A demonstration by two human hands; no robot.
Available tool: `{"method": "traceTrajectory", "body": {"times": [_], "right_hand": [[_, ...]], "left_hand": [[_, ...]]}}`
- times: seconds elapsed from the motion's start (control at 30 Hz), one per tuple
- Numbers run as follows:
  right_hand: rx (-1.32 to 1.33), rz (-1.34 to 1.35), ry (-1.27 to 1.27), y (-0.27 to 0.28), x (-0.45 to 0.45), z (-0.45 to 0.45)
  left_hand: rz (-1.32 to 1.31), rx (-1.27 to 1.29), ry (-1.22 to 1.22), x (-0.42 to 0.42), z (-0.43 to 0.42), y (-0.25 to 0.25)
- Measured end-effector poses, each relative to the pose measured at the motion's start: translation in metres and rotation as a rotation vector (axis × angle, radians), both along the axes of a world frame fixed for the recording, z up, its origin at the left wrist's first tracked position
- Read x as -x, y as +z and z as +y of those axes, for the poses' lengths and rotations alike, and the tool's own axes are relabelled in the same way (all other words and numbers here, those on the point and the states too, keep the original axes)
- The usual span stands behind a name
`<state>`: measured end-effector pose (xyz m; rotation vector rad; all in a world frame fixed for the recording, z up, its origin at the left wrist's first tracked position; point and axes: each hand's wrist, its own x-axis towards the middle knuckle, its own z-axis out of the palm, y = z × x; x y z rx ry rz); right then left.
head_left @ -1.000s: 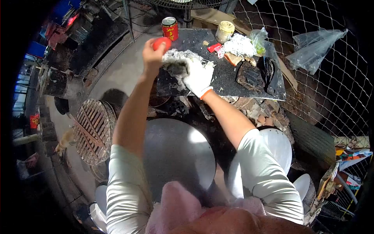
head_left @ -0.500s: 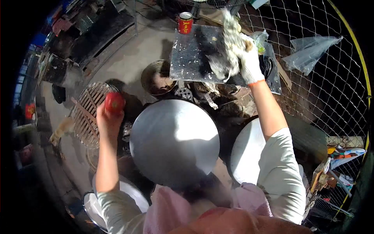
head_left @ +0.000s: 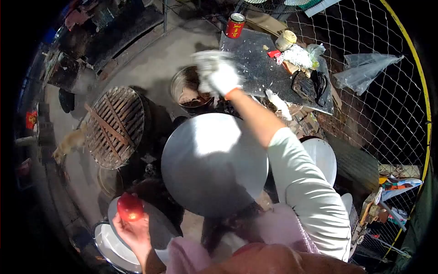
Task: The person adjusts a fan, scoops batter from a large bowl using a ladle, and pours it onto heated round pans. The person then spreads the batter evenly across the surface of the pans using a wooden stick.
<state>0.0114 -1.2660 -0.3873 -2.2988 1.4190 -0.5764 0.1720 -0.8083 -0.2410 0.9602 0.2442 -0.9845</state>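
My left hand (head_left: pixel 134 230) is bare and wrapped round a shiny red object (head_left: pixel 130 207) at the lower left, above a round metal lid. In a white glove with an orange cuff, my right hand (head_left: pixel 223 80) grips a greyish-white rag (head_left: pixel 209 63), both blurred by motion. The rag is over the left edge of the dark board (head_left: pixel 255 59), beside a round rusty container (head_left: pixel 185 86). A large round metal lid (head_left: pixel 214 164) lies below my right arm.
A red can (head_left: pixel 235 26), a jar (head_left: pixel 286 40) and white netting (head_left: pixel 296 56) stand or lie on the board. Wire fencing (head_left: pixel 365 114) runs along the right. A round slatted grate (head_left: pixel 114 128) is at the left, with an animal (head_left: pixel 69 142) beyond it.
My right hand has swept the rag leftward from over the board's right part to its left edge. My left hand has moved down toward my body, still holding the red object.
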Motion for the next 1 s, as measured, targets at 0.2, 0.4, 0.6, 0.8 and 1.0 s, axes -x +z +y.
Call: {"method": "traceTrajectory", "body": {"times": [0.2,0.4,0.6,0.8,1.0], "right_hand": [[0.29,-0.517,0.312,0.059,-0.057,0.033],[0.12,-0.191,-0.26,0.024,0.057,-0.067],[-0.026,0.08,0.033,0.016,-0.008,-0.057],[-0.108,-0.551,0.503,0.041,-0.063,0.031],[-0.084,-0.879,-0.131,0.049,0.004,-0.025]], "left_hand": [[0.018,0.039,-0.016,0.006,0.018,0.009],[0.069,0.028,0.112,-0.001,0.05,-0.024],[0.098,-0.015,0.143,0.008,0.053,-0.034],[0.08,-0.058,0.087,0.013,0.036,-0.027],[0.123,-0.034,0.094,0.013,0.033,-0.03]]}}
